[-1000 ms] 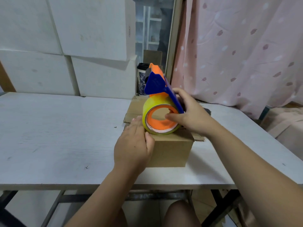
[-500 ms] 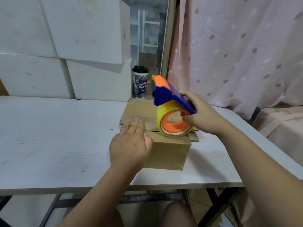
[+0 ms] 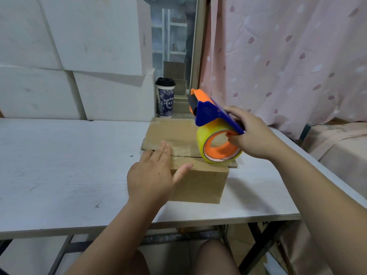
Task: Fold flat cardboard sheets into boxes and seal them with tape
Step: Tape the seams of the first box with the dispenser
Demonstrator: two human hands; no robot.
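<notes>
Cardboard box (image 3: 200, 185) sits under the flat, open-fingered left grip (image 3: 153, 175). The right grip (image 3: 254, 135), clasping the tape dispenser (image 3: 210, 130), has pulled away from it, so the seam (image 3: 184, 155) is nearly taped.

A white table (image 3: 59, 155) stands on metal legs (image 3: 59, 255). Behind it, big white boxes (image 3: 89, 36) are piled up like a wall. A window (image 3: 172, 36) shows between the boxes and a pink curtain (image 3: 288, 56) with little spots. A cup (image 3: 165, 100) with a black lid stands by the window. Pink cloth (image 3: 341, 151) lies at the right.
</notes>
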